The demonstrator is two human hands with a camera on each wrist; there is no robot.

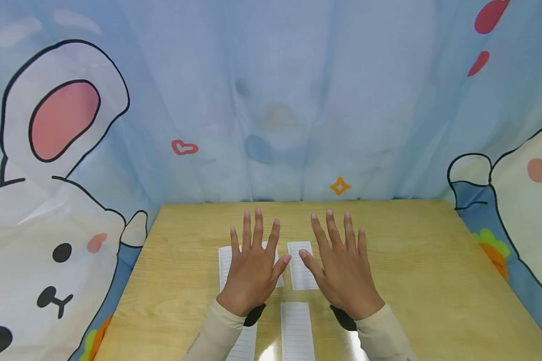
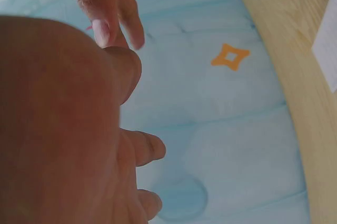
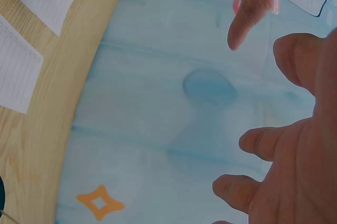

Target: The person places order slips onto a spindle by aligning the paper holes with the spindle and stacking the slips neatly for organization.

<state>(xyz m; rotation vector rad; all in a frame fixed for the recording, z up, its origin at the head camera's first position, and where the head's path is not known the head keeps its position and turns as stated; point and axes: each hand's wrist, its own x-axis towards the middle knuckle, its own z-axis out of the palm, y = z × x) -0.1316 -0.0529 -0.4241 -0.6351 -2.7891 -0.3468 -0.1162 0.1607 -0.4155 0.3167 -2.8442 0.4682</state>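
Both hands hover palm-down above the table with fingers spread, holding nothing. My left hand point(image 1: 252, 273) is over lined white paper point(image 1: 225, 265), which it partly hides; I cannot tell whether that is one sheet or two. My right hand point(image 1: 345, 271) covers the edge of another lined sheet point(image 1: 301, 278). The thumbs point toward each other with a small gap between them. Nearer to me lie a lined sheet point(image 1: 297, 331) between the wrists and another sheet point(image 1: 244, 346) partly under the left forearm. In the right wrist view, two ruled sheets point(image 3: 18, 66) show on the wood.
The light wooden table point(image 1: 411, 250) ends at a blue cartoon-printed curtain point(image 1: 275, 100) behind it and at both sides. Dark pieces point(image 1: 255, 315) sit at the inner side of both wrists. Glare shines on the table near the front.
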